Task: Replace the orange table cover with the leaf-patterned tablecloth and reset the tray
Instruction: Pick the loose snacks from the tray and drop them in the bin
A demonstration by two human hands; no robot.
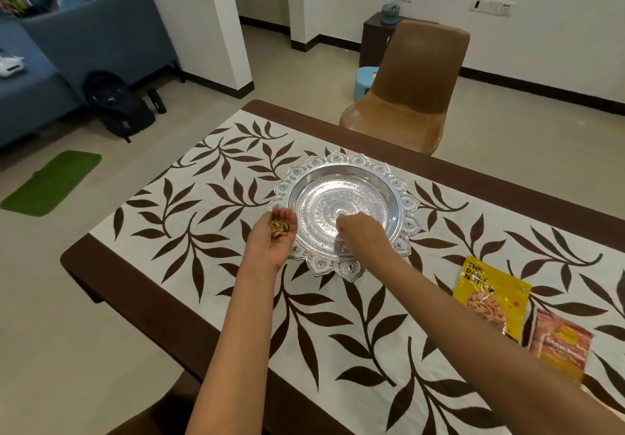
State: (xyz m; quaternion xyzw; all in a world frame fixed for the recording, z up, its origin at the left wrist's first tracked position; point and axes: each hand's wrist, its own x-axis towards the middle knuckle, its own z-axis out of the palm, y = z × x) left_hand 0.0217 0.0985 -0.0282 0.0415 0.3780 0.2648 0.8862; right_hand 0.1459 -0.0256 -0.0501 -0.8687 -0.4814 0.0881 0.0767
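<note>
The leaf-patterned tablecloth (209,225), white with dark brown leaves, lies spread over the table. An ornate silver tray (324,181) with a scalloped rim stands on it near the middle. My left hand (275,235) is palm up beside the tray's left rim, cupping several small brown nuts (279,227). My right hand (358,228) reaches into the tray with its fingers bunched downward near the centre; what they pinch is hidden.
A yellow nut packet (490,296) and an orange snack packet (561,343) lie on the cloth at the right. A brown chair (416,86) stands at the far side. A blue sofa (84,35), a black backpack (118,106) and a green mat (50,182) are on the left.
</note>
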